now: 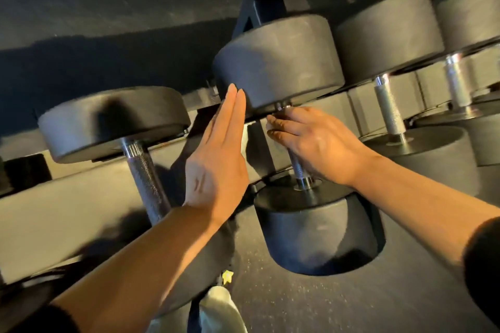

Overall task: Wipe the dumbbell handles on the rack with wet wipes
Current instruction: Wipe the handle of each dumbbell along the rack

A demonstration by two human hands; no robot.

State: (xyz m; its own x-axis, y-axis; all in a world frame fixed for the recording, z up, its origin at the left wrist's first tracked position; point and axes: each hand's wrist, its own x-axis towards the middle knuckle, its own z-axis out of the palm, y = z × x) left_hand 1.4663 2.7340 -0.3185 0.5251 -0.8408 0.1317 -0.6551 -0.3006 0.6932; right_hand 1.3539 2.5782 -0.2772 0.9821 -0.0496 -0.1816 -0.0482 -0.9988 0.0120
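Handle (297,167) of the heavy-looking centre-frame dumbbell is gripped by the right hand (316,143), any wipe hidden, while its upper head (278,62) is steadied by flat left hand (216,167) fingers.

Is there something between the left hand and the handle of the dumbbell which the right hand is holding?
Nothing visible stands between them. The left hand is flat, fingers straight, just left of the handle, with only an open gap there. The right hand already covers most of that handle. No wet wipe is visible.
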